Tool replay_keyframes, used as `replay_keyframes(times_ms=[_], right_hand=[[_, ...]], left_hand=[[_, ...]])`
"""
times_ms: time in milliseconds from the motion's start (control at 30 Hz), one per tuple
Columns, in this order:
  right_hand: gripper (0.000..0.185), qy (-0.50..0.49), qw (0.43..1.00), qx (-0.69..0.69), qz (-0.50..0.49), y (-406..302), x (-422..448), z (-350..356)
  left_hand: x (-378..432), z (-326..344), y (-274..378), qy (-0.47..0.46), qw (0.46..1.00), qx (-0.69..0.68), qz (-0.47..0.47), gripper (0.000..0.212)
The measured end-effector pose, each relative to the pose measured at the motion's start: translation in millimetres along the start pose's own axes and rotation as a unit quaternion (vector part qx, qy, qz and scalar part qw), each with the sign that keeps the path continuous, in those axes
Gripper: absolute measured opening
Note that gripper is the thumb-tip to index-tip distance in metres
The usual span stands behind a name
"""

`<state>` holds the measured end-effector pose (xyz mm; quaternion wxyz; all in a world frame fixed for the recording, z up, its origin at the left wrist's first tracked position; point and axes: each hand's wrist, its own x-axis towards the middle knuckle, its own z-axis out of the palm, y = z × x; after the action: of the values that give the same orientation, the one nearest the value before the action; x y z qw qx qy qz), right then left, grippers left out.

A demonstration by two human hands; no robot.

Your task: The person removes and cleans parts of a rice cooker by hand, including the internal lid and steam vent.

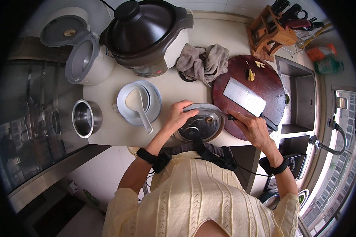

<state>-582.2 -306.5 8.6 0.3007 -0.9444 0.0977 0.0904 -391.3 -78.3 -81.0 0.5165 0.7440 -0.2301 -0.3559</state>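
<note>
Against the front of the counter, close to my body, a round, shiny dark vessel or lid with a pale rim is tilted; which it is I cannot tell. My left hand grips its rim at the upper left, thumb on top. My right hand holds the black handle of a slim tool, apparently a knife, whose grey blade lies across the rim towards my left thumb. Beneath my right hand is a round, dark red cutting board. A cleaver rests flat on it, near pieces of peeled ginger.
Left of my hands, a white spoon lies in stacked bowls beside a steel pot. Behind are an open rice cooker, a large lidded cooker and a grey cloth. A wooden knife block and steel sink stand right.
</note>
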Motion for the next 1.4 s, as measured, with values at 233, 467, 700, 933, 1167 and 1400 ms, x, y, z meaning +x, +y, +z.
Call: replay_keyframes(times_ms=[233,467,700,933,1167,1400], right_hand=[[0.041,-0.016,1.0,-0.002,0.02,-1,1,2],[0.041,-0.01,1.0,-0.002,0.015,-3,4,2],[0.037,0.021,0.999,-0.039,0.026,-7,5,12],[0.034,0.012,0.998,-0.041,0.056,-19,11,8],[0.034,0.044,0.998,-0.036,0.04,-13,7,14],[0.033,0.014,0.995,-0.064,0.069,-27,3,-4]], left_hand=[[2,1,4,-0.001,1.0,0.01,0.018,0.026],[3,1,5,-0.002,1.0,0.01,-0.004,0.028],[2,4,3,0.018,1.0,0.007,0.018,0.025],[-3,3,15,0.031,0.998,0.035,0.037,0.025],[-2,4,8,0.032,0.999,0.017,0.006,0.026],[2,5,12,0.015,1.0,0.004,-0.022,0.026]])
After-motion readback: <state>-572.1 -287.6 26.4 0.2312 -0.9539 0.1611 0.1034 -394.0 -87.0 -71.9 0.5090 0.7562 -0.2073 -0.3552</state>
